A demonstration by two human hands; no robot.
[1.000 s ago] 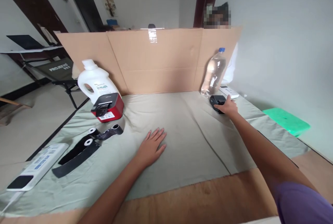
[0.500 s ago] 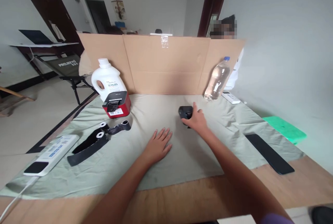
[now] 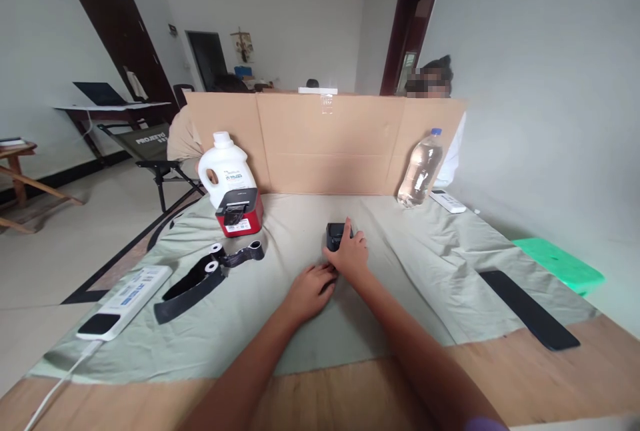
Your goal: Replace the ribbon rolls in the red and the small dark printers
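Note:
In the middle of the cloth-covered table, my right hand [image 3: 351, 252] grips a small black boxy device [image 3: 334, 235], thumb at its near side and index finger stretched along its right side. What kind of device it is I cannot make out. My left hand [image 3: 311, 292] rests low over the cloth just to the near left, open, its fingertips close to the right thumb and partly shadowed. Whether the left fingers touch the device is unclear. To the left lie black ribbon rolls on white cores [image 3: 212, 267], partly unwound, below a red and black label printer [image 3: 241, 215].
A white jug [image 3: 227, 167] stands behind the printer. A power strip [image 3: 125, 301] lies front left, with a black flat slab [image 3: 530, 309] at the right. A water bottle [image 3: 420, 167] leans by the cardboard screen [image 3: 330, 144]. People sit behind it.
My right hand has brought the black device left and nearer to me. My left hand has shifted slightly right, so both hands are now side by side. The camera view has tilted up.

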